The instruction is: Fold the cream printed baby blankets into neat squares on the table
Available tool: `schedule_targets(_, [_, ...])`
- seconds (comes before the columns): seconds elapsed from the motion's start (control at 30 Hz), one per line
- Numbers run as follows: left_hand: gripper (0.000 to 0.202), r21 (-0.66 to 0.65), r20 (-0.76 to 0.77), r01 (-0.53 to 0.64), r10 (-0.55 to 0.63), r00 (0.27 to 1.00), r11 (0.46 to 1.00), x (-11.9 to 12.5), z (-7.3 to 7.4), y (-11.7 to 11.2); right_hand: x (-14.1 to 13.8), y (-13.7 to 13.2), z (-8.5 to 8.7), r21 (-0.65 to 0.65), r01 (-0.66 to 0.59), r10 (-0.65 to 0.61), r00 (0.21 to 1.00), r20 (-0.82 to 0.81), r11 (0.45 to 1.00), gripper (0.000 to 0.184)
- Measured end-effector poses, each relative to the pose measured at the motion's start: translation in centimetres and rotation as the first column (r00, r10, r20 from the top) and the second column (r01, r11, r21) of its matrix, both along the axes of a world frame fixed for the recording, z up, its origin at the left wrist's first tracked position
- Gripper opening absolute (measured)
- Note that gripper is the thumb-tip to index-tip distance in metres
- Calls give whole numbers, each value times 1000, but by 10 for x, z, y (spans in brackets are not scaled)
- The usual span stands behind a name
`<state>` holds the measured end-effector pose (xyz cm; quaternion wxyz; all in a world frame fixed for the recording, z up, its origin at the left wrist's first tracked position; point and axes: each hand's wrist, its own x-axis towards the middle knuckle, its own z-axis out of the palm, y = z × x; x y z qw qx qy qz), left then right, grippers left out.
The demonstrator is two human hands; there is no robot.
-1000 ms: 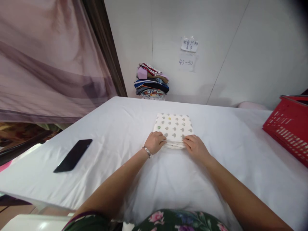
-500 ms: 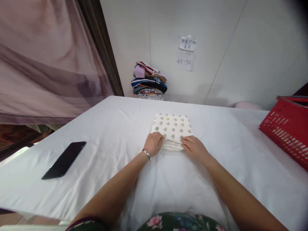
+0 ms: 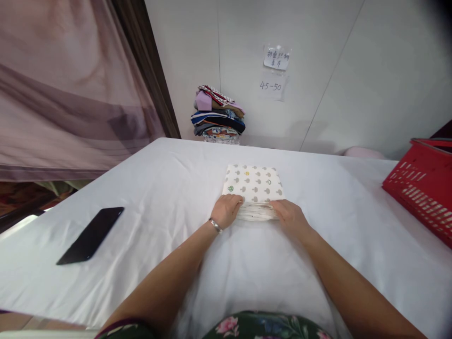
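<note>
A white cloth [image 3: 252, 184] printed with small grey tree-like shapes lies folded into a thick square in the middle of the table. Its near edge shows several stacked layers. My left hand [image 3: 227, 210], with a silver bracelet at the wrist, pinches the near left corner between thumb and fingers. At the near right corner my right hand [image 3: 289, 215] grips the cloth in the same way. Both thumbs are partly hidden at the layered edge.
A white sheet covers the table [image 3: 158, 188]. On the left lies a black phone-like slab [image 3: 91, 235]. A red plastic basket [image 3: 422, 183] stands at the right edge. Beyond the far edge rises a pile of folded fabrics [image 3: 218, 115] against the wall.
My right hand has shifted slightly to the right along the near edge, and more of the stacked layers shows. My left hand stays at its corner. The view has tilted slightly.
</note>
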<state>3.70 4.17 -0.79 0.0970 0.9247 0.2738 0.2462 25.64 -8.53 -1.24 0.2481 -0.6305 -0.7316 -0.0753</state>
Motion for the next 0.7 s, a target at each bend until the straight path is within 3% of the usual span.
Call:
schedule_targets(0.3, [24,88,-33,19,-16,999,996,1,1,-1,-4,1,6,17,-48,49,999,-22,999,29])
schedule_targets(0.7, [17,169,44,107,-116,992,980,-4,-3,1,-4,3,1,92,-25,22,999,36,995,23])
